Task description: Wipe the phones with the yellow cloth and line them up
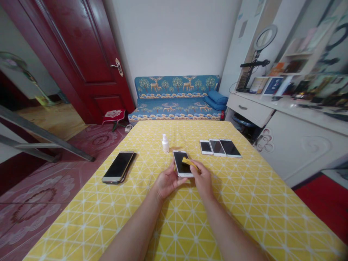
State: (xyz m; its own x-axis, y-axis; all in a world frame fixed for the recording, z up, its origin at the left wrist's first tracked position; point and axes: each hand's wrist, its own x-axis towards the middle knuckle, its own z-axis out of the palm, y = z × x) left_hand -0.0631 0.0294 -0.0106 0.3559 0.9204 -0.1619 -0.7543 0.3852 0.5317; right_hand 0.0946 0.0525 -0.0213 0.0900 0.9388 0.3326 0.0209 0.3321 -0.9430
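A white-framed smartphone (179, 164) with a dark screen is held near the middle of the table. My left hand (168, 181) grips it by its left side and lower edge. Between the fingers of my right hand (201, 177) is a yellow cloth (187, 160), which lies over the right part of the screen. Just beyond the phone a small white spray bottle (165, 144) stands upright. To the left, a pair of stacked phones (119, 166) rests on the table. On the right, three white phones (217, 148) lie side by side, screens up.
A yellow patterned tablecloth (185, 232) covers the table. Behind it stands a blue sofa (176, 103) with deer prints. A white cabinet (307, 141) with a ring light (265, 37) is on the right. At the left are a red door (81, 47) and a small stool (114, 115).
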